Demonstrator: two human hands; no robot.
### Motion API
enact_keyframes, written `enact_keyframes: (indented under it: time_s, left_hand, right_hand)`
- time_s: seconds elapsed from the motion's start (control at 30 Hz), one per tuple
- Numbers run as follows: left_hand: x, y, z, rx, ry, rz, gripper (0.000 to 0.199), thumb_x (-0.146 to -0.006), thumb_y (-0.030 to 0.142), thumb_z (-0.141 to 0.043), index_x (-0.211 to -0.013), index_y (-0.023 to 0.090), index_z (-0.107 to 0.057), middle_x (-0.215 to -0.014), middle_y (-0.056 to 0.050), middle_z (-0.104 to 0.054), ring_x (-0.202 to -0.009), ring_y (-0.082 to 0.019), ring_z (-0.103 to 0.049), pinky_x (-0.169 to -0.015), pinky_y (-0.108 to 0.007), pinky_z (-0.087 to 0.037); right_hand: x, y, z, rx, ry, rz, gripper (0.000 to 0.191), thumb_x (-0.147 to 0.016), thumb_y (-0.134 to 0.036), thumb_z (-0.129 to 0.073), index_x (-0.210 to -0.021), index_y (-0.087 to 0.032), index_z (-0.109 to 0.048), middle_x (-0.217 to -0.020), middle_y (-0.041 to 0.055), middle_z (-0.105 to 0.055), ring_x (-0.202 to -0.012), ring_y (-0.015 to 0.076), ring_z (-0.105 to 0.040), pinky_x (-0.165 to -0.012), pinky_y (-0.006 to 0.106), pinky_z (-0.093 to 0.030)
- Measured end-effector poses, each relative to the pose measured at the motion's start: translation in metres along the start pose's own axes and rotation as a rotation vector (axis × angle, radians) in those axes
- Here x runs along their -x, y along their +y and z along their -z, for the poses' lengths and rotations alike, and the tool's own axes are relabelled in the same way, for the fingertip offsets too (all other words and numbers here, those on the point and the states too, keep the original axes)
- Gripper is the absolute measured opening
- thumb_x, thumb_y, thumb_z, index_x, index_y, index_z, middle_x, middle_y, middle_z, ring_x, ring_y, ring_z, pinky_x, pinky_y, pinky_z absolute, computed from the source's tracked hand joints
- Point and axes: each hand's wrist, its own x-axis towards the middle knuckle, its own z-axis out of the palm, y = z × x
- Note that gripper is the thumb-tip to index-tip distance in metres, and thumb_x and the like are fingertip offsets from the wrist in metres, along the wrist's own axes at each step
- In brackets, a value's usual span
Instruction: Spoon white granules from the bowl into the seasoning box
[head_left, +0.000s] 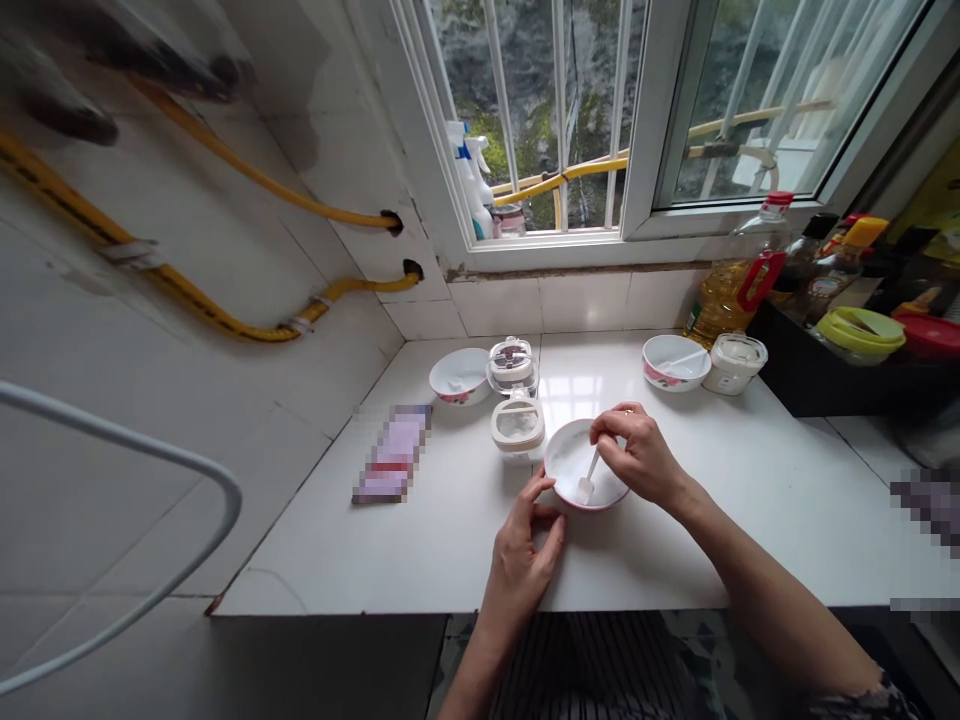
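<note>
A white bowl (570, 450) with a pinkish rim stands on the counter in front of me, with white material inside that I cannot identify. My left hand (529, 545) grips its near left side, fingertips at the rim. Pinched in my right hand (637, 450) is a small white spoon (587, 486), slanting down with its head in the bowl. Just beyond my left hand sits a lidded clear jar (517, 425) of white contents. Behind that jar is a similar one (512, 365) with dark contents.
A flowered bowl (460, 377) stands back left, another bowl (675, 362) with a white utensil back right, beside a small tub (737, 362). A blurred purple packet (394, 455) lies left. An oil bottle (739, 270) and a dark condiment rack (810, 370) bound the right, below the window.
</note>
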Motion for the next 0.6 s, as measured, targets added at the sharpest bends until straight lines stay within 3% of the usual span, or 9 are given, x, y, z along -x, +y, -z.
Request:
enact_keyframes:
  time_s: [0.1, 0.2, 0.3, 0.47, 0.6]
  left_hand:
    - [0.0, 0.0002, -0.0001, 0.002, -0.001, -0.004, 0.035, -0.087, 0.023, -0.056, -0.122, 0.023, -0.056, -0.127, -0.011, -0.067, -0.078, -0.013, -0.071, -0.082, -0.028, -0.059]
    - [-0.0003, 0.0007, -0.0004, 0.011, -0.003, -0.011, 0.035, -0.087, 0.022, -0.055, -0.122, 0.023, -0.056, -0.127, -0.011, -0.067, -0.077, -0.013, -0.071, -0.083, -0.028, -0.058]
    - [-0.0006, 0.0009, -0.0008, 0.021, -0.008, -0.016, 0.035, -0.087, 0.022, -0.055, -0.122, 0.023, -0.056, -0.128, -0.012, -0.066, -0.077, -0.013, -0.071, -0.081, -0.028, -0.059]
    - [-0.0005, 0.0008, -0.0009, 0.028, -0.014, -0.022, 0.035, -0.087, 0.022, -0.055, -0.123, 0.022, -0.055, -0.132, -0.013, -0.064, -0.08, -0.013, -0.072, -0.083, -0.028, -0.058]
    - [-0.0004, 0.0004, -0.0006, 0.023, -0.017, -0.034, 0.036, -0.088, 0.021, -0.054, -0.124, 0.023, -0.054, -0.134, -0.014, -0.063, -0.081, -0.013, -0.073, -0.085, -0.029, -0.058]
  right_hand:
    - [-0.0028, 0.0034, 0.0025, -0.092, 0.028, -0.124, 0.019, -0.073, -0.015, -0.047, -0.06, -0.023, -0.058, -0.057, -0.0014, -0.063, -0.062, 0.0166, -0.057, -0.078, 0.033, -0.046]
    - [-0.0057, 0.0061, 0.0056, -0.228, 0.043, -0.255, 0.017, -0.07, -0.019, -0.047, -0.06, -0.022, -0.059, -0.051, -0.0023, -0.056, -0.054, 0.015, -0.052, -0.057, 0.027, -0.041]
    - [-0.0071, 0.0076, 0.0068, -0.32, 0.048, -0.349, 0.016, -0.067, -0.022, -0.046, -0.06, -0.021, -0.06, -0.048, -0.0032, -0.052, -0.048, 0.0139, -0.047, -0.049, 0.026, -0.037]
    - [-0.0064, 0.0073, 0.0067, -0.275, 0.089, -0.285, 0.016, -0.069, -0.02, -0.046, -0.061, -0.022, -0.06, -0.051, -0.0026, -0.055, -0.051, 0.0143, -0.05, -0.055, 0.027, -0.041]
    - [-0.0052, 0.0064, 0.0069, -0.139, 0.103, -0.174, 0.018, -0.073, -0.018, -0.047, -0.062, -0.022, -0.06, -0.061, -0.0003, -0.064, -0.063, 0.017, -0.058, -0.072, 0.032, -0.047]
